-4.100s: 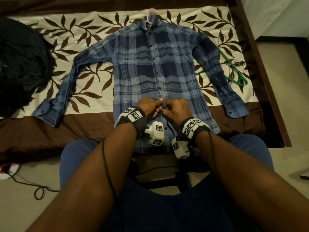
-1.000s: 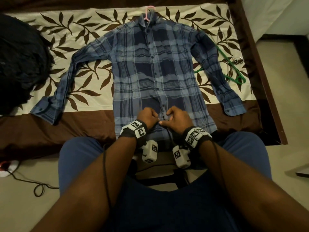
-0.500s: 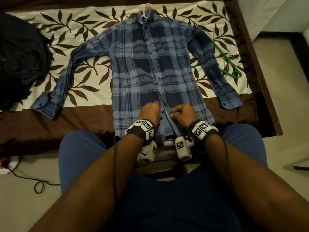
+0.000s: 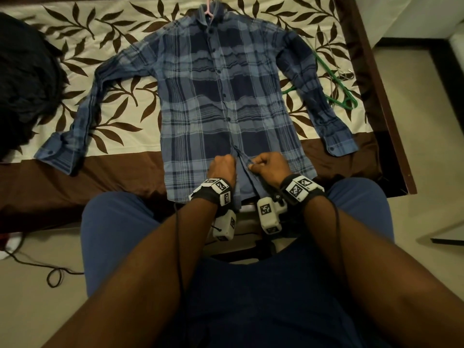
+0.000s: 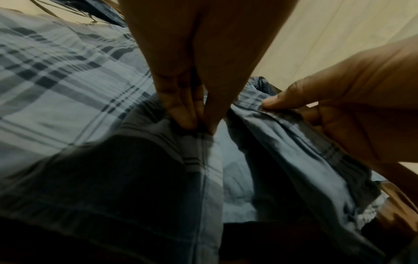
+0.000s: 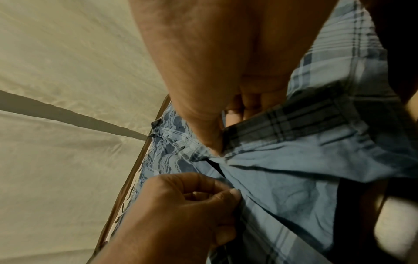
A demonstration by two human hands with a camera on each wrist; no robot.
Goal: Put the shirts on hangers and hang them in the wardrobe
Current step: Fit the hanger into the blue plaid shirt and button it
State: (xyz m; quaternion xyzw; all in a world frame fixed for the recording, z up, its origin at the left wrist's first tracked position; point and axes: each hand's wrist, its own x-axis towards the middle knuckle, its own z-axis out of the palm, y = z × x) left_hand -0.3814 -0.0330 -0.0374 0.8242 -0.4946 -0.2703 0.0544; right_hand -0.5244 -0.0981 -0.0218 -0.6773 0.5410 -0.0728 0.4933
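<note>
A blue plaid shirt (image 4: 221, 96) lies flat on the bed, front up, sleeves spread, with a pink hanger (image 4: 212, 6) hook sticking out at its collar. Most of the front is buttoned. Near the hem the two front edges stand apart. My left hand (image 4: 223, 165) pinches the left front edge (image 5: 199, 135) between thumb and fingers. My right hand (image 4: 266, 167) pinches the right placket edge (image 6: 282, 117) and holds it lifted a little off the bed.
A green hanger (image 4: 336, 89) and a thin wire hanger lie on the bed beside the right sleeve. A black heap of clothing (image 4: 25, 79) covers the bed's left side. The wooden bed frame (image 4: 376, 96) runs along the right, and a cable (image 4: 37, 267) lies on the floor at left.
Both hands have worked down the shirt front from mid-placket to the hem and now hold the two lower edges apart. The shirt has slid slightly toward me.
</note>
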